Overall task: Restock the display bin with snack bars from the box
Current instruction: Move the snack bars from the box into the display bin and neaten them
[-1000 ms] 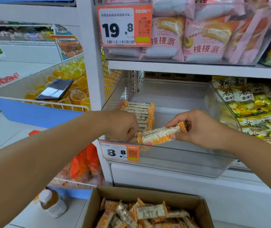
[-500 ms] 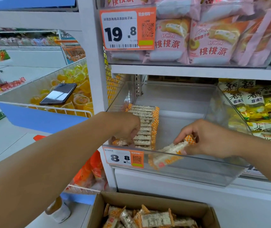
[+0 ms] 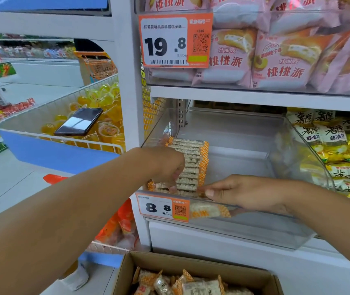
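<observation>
A clear display bin (image 3: 255, 233) sits on the middle shelf. A row of white snack bars (image 3: 191, 160) with orange checked ends stands along its left side. My left hand (image 3: 165, 167) reaches over the front wall, its fingers curled on the front bars of the row. My right hand (image 3: 244, 192) is low in the bin front and pinches one snack bar (image 3: 208, 210), seen through the front wall right of the price tag. Below, the open cardboard box (image 3: 127, 271) holds several loose snack bars (image 3: 193, 285).
An orange 8.8 price tag (image 3: 163, 207) hangs on the bin's front. Yellow snack bags (image 3: 329, 150) fill the bin to the right, pink pie packs (image 3: 276, 64) the shelf above. A phone (image 3: 78, 122) lies in a wire basket (image 3: 63, 138) at left. A bottle (image 3: 74, 275) stands on the floor.
My right hand has lowered its bar from above the front wall down into the bin's front, against the row. My left hand has stayed at the row's front end.
</observation>
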